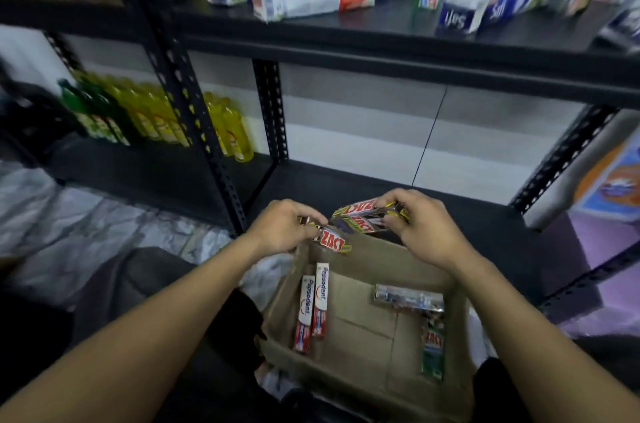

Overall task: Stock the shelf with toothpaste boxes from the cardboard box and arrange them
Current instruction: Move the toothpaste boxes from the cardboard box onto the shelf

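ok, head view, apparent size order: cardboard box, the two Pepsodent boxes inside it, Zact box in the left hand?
1. cardboard box
2. left Pepsodent box and right Pepsodent box: look alike, tied
3. Zact box, partly covered by the left hand

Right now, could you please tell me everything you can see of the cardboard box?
The cardboard box is plain brown, open-topped, its bare floor showing flap seams. It sits low before the black bottom shelf. Two Pepsodent boxes lean along its left wall, a silvery box lies towards the right, a green ZACT box by the right wall. Above its far rim the left hand holds a red ZACT box, the right hand more ZACT boxes; contact with the cardboard is unclear.
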A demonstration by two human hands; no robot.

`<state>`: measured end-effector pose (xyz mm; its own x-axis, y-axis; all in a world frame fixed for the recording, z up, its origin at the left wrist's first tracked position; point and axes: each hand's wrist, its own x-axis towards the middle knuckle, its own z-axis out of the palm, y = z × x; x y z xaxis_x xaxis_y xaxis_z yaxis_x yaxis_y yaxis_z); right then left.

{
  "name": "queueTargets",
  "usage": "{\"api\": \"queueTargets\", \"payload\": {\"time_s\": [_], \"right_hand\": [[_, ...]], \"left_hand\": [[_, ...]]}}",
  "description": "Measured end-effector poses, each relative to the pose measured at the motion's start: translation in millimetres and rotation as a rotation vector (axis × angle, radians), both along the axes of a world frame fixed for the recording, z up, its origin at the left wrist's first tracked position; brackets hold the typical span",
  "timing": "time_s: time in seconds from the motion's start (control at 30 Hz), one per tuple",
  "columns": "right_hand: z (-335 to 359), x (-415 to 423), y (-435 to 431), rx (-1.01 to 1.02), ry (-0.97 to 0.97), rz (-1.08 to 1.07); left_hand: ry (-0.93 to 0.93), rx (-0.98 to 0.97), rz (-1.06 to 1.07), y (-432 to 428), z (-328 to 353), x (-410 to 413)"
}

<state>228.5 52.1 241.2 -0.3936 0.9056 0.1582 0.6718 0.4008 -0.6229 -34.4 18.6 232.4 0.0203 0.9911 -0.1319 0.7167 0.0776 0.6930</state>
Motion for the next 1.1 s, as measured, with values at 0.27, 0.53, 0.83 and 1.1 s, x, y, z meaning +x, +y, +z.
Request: {"api": "queueTargets", "payload": {"time_s": [0.27, 0.53, 0.83, 1.1], "right_hand": [[111, -16, -15, 0.186, 0.207, 0.016], [217, 7, -27, 0.368, 0.387, -0.018], [291, 69, 3, 0.561, 0.534, -0.171], [294, 93, 60, 0.72, 0.434, -0.463]], "left_hand": [[0.128, 0.278, -0.117, -9, 137, -16], [0.221, 0.575, -0.184, -25, 259, -17], [0.071, 0.981, -0.121, 16, 307, 17], [-0.014, 1.084, -0.019, 115, 248, 72]]}}
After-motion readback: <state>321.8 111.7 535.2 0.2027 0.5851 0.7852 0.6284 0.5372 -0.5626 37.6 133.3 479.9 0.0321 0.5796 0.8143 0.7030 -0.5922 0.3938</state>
